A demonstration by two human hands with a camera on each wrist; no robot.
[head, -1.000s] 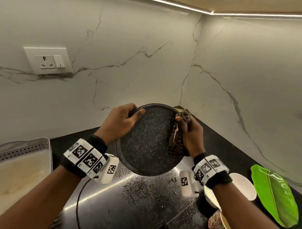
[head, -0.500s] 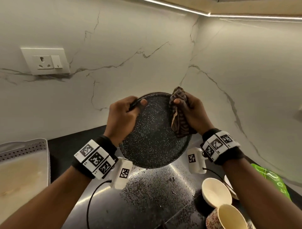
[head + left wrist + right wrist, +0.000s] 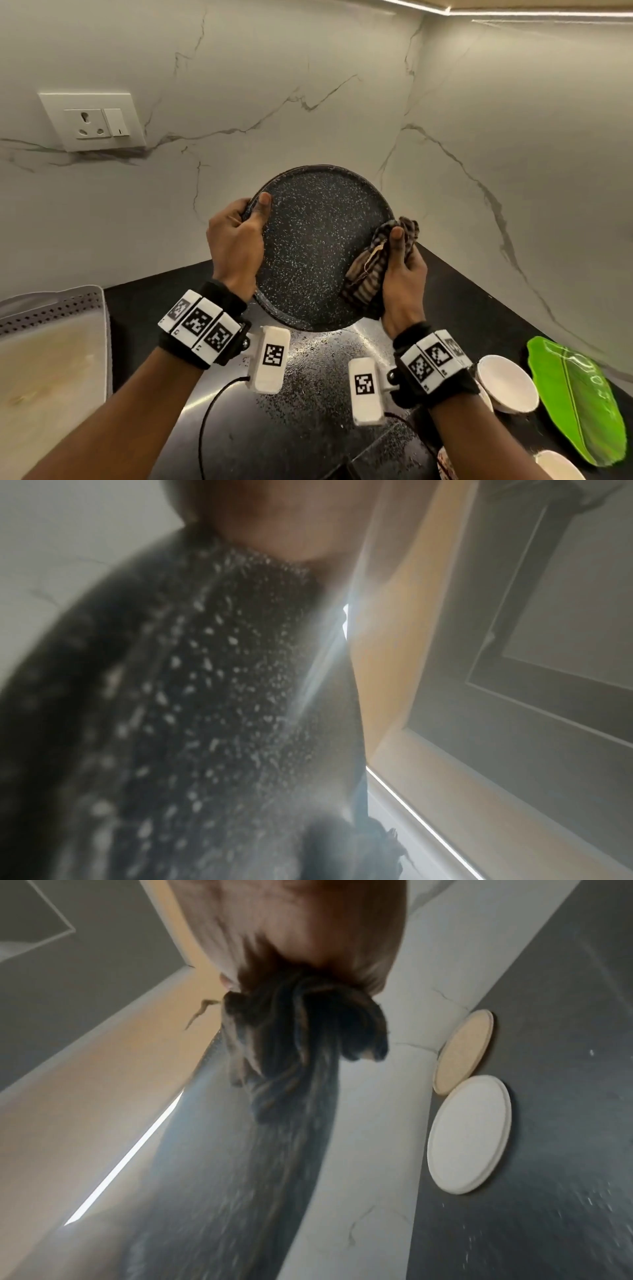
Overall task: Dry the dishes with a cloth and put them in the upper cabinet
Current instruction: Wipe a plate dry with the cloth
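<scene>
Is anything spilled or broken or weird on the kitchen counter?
Nothing looks broken. The black counter below the speckled plate shows scattered pale specks, maybe water drops or the stone's pattern; I cannot tell. The green leaf-shaped dish just looks unusual.

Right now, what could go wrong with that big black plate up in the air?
1. The left hand holds the plate only by its rim; if that grip slips, it may fall on the counter.
2. Bowls sit just below the right hand; a dropped plate, or the cloth swinging down, could knock them.
</scene>
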